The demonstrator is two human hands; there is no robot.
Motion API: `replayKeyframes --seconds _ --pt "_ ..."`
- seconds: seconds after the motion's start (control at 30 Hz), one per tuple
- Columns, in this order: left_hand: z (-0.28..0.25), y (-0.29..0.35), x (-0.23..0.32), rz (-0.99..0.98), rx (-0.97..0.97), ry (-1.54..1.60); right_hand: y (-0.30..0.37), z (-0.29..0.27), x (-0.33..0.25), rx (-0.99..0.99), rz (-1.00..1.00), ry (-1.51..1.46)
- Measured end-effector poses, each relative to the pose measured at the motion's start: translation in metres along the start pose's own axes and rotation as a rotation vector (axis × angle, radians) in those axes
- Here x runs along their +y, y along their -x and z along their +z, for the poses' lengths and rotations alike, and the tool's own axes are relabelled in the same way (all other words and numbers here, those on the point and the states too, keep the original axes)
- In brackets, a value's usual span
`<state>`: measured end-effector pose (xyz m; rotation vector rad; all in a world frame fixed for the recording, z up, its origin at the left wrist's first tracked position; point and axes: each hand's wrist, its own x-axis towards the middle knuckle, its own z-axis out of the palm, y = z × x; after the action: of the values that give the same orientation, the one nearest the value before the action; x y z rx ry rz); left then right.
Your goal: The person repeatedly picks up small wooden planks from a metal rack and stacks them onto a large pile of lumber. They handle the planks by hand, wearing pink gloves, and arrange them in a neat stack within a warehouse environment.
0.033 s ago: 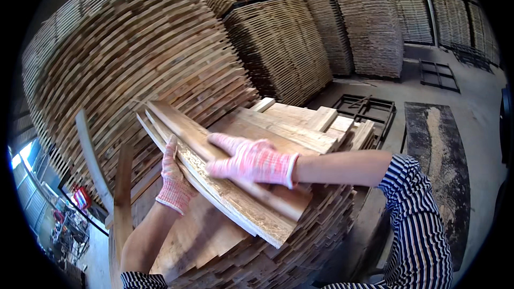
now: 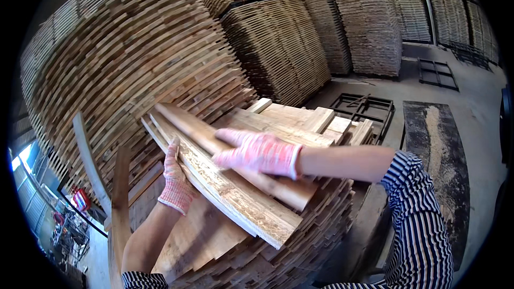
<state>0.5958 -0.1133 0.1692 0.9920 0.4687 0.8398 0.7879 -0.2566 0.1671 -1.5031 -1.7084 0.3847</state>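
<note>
Both hands wear pink-and-white knitted gloves. My left hand (image 2: pixel 176 182) is closed on the left edge of a rough-faced wooden board (image 2: pixel 241 195), its thumb along the edge and its other fingers mostly hidden. Another board edge shows just beneath that one. My right hand (image 2: pixel 259 152) is wrapped over a narrower, smoother wooden plank (image 2: pixel 187 121), slightly smeared by motion. This plank lies slantwise alongside the rough board, on its right. Below them is a stack of boards (image 2: pixel 214 241) with a broad, flat top.
Short pale boards (image 2: pixel 284 111) lie beyond my right hand. Tall stacks of slats (image 2: pixel 139 48) rise at the left and back. Upright planks (image 2: pixel 91 155) stand at the left. Black metal frames (image 2: pixel 364 108) and a dark, sawdust-strewn sheet (image 2: pixel 436 166) are on the floor at right.
My right hand has shifted slightly right and away from me with the narrow plank. That plank now sits farther from the rough board, exposing more of its face. My left hand has barely moved.
</note>
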Motion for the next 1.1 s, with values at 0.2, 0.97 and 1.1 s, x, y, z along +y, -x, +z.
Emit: replayKeyframes --seconds 0.2,0.97,1.1 --pt "0.002 -0.037 -0.067 -0.134 -0.078 0.030 -0.010 -0.122 0.113 -0.067 0.251 0.561" --pt "0.055 -0.086 -0.112 -0.064 0.019 0.156 -0.031 -0.157 0.135 -0.164 0.261 0.523" --pt "0.052 -0.088 -0.109 -0.125 0.004 0.251 -0.048 -0.145 0.224 -0.053 0.288 0.540"
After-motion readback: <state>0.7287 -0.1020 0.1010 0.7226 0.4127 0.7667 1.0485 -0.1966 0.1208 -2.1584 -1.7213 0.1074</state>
